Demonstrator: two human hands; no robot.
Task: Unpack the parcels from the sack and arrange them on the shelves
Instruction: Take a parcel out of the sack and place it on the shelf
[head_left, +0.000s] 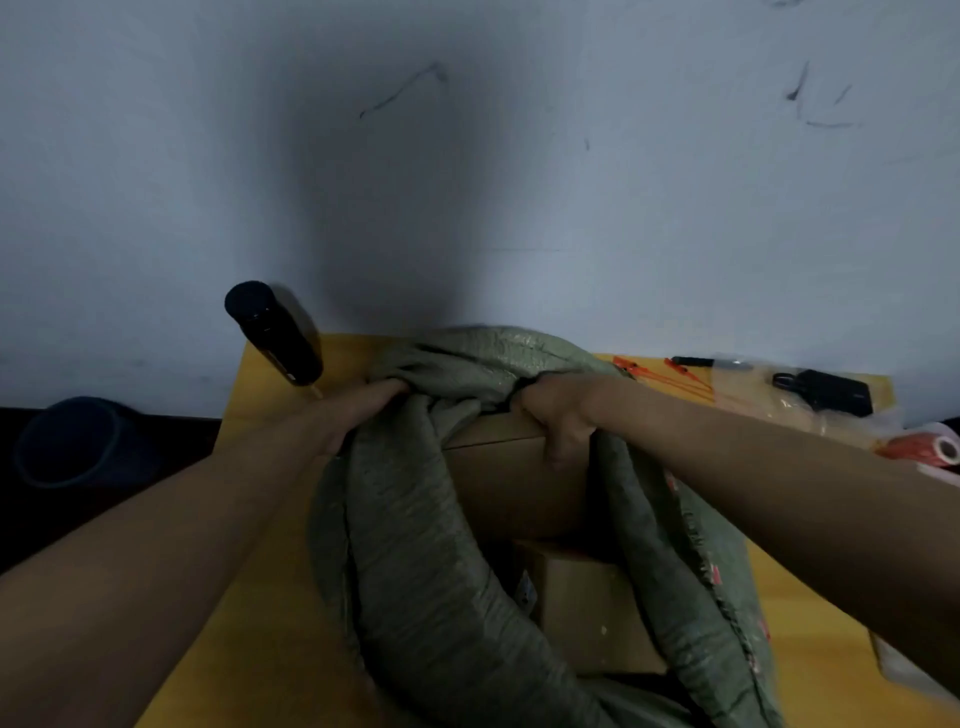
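Head view: the green sack (415, 519) lies open on the yellow counter (260, 623), its mouth toward the person, and a large cardboard parcel (514, 488) sits inside it between the two hands, with a smaller parcel (587, 613) nearer the mouth. The right hand (558, 415) is closer, its fingers hooked over the large parcel's far top edge. The left hand (353, 410) is closed, bunching the sack's cloth just beside the parcel.

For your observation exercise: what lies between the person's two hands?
In the head view, bunched green woven sack fabric and the brown cardboard box's top edge lie between left hand and right hand.
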